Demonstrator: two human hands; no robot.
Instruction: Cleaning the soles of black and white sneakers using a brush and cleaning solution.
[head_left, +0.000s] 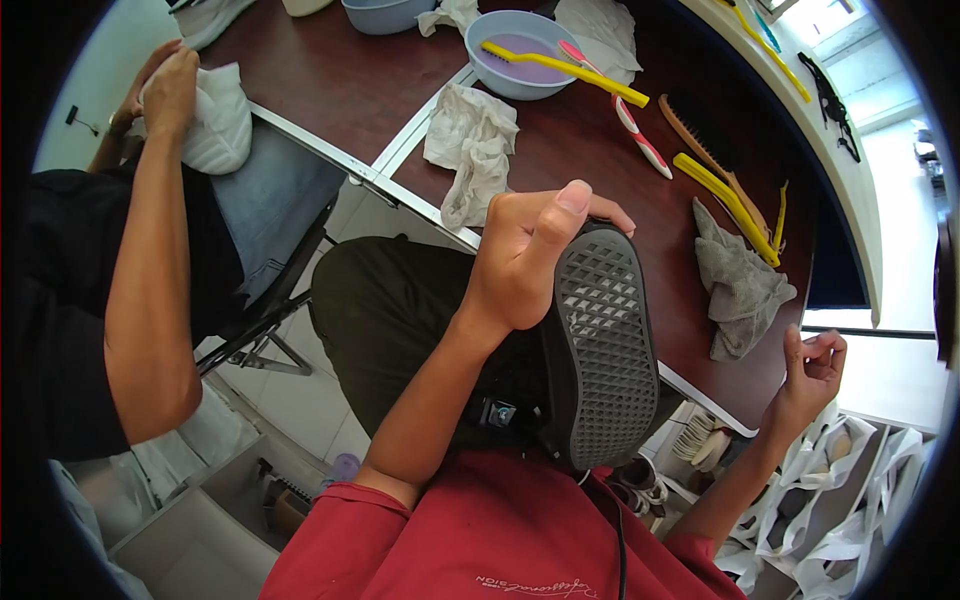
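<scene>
A black shoe is tilted up in front of me, its waffle-patterned sole facing the camera. My left hand grips it near one end, thumb raised and fingers passing behind the shoe. The shoe's upper is mostly hidden. To the right, beyond the table edge, my right hand is off the shoe with fingers loosely curled and the thumb apart; I see nothing in it. Closest to that hand lies a crumpled grey cloth on the dark red tabletop.
Behind the shoe are a crumpled white cloth, a blue basin of purplish liquid, a yellow brush, a pink-and-white toothbrush and a wooden-handled brush. At left, a co-worker's hands hold a white wrapped item.
</scene>
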